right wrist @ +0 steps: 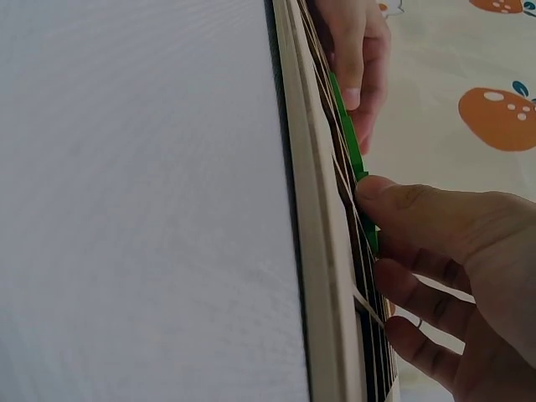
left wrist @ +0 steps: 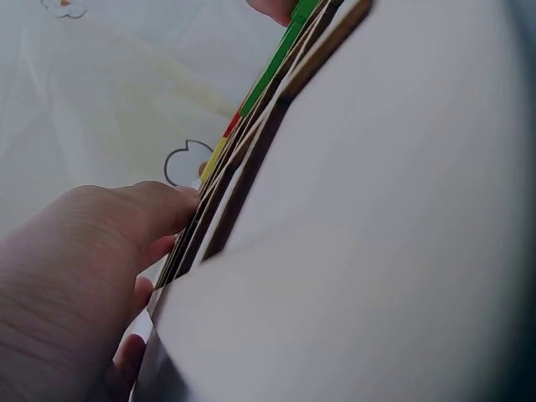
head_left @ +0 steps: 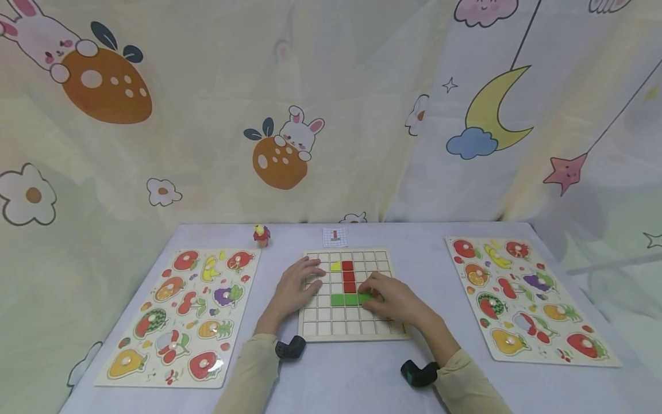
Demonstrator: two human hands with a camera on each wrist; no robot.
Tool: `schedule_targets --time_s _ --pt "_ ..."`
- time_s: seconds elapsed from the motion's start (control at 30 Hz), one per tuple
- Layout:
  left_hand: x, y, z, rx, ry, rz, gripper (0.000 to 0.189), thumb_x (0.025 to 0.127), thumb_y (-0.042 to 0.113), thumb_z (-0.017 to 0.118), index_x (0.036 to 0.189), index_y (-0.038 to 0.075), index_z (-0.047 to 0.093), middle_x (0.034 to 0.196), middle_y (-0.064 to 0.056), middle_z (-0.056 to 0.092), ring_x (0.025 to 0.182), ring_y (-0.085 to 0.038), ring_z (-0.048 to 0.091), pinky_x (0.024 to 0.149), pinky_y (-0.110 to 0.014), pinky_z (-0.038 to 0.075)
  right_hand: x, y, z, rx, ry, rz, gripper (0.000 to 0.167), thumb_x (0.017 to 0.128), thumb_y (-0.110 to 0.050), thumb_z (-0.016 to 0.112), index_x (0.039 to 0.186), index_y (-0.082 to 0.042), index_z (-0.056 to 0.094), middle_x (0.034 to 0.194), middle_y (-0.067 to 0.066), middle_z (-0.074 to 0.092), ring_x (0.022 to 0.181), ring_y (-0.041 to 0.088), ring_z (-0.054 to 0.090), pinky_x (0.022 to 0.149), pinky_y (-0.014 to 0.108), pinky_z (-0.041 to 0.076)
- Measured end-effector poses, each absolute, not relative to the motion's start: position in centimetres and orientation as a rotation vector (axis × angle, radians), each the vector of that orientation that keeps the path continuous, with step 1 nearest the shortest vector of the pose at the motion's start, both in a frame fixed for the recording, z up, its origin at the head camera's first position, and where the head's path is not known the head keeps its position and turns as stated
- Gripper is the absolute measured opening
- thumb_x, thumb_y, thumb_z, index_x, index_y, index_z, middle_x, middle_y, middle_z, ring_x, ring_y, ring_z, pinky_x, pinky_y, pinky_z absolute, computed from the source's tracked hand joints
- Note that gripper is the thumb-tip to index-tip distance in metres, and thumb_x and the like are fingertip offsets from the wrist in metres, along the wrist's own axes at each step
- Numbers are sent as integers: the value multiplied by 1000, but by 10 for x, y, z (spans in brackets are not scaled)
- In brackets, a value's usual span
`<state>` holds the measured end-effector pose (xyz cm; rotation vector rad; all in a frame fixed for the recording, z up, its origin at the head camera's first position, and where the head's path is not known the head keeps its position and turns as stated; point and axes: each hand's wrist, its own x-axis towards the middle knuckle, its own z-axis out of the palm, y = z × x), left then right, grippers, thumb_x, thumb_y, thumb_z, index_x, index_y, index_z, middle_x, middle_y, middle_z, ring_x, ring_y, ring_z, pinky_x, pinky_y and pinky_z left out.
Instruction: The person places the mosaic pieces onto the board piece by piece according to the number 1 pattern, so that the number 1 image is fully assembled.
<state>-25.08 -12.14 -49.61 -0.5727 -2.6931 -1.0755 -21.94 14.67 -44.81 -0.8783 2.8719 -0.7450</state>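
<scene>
A wooden grid board (head_left: 316, 329) lies on the table with square tiles in its cells. One yellow tile (head_left: 336, 266) sits left of the top one in a column of red tiles (head_left: 349, 276). Below them runs a row of green tiles (head_left: 343, 300). At that row's right end my right hand (head_left: 395, 296) pinches a green tile (right wrist: 373, 241) between thumb and fingertips, partly hiding it. My left hand (head_left: 295, 290) rests on the board's left side, its fingers loosely bent over the cells. In the left wrist view, the left thumb (left wrist: 167, 205) lies at the board's edge.
Fruit puzzle boards lie at the left (head_left: 178, 322) and right (head_left: 532, 310). Behind the grid are a small card (head_left: 335, 237) with a coloured grid pattern and a red and yellow toy figure (head_left: 261, 236). A printed cloth (head_left: 362, 161) hangs behind the table.
</scene>
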Motion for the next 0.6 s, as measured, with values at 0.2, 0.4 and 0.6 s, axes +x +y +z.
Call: schedule_targets --time_s 0.2,0.4,0.6 --pt "-250 -122 -496 -573 -2700 -1083 20 89 24 64 109 24 67 139 2 53 142 -21 32 116 -54 24 -220 147 -449 -879 2865 -751 26 82 -25 73 106 -18 67 96 -11 59 82 6 53 71 21 47" --pt "-251 -121 -496 -586 -2676 -1077 20 89 23 64 109 23 67 138 1 54 141 -25 34 114 -56 25 -220 147 -449 -882 2858 -747 26 82 -25 72 107 -18 67 96 -10 58 83 7 53 71 21 46" --pt "-250 -120 -496 -586 -2677 -1085 20 89 23 64 109 22 67 138 0 54 141 -25 34 114 -56 25 -220 149 -449 -907 2853 -750 27 82 -24 73 107 -16 67 97 -8 59 82 8 53 69 20 46"
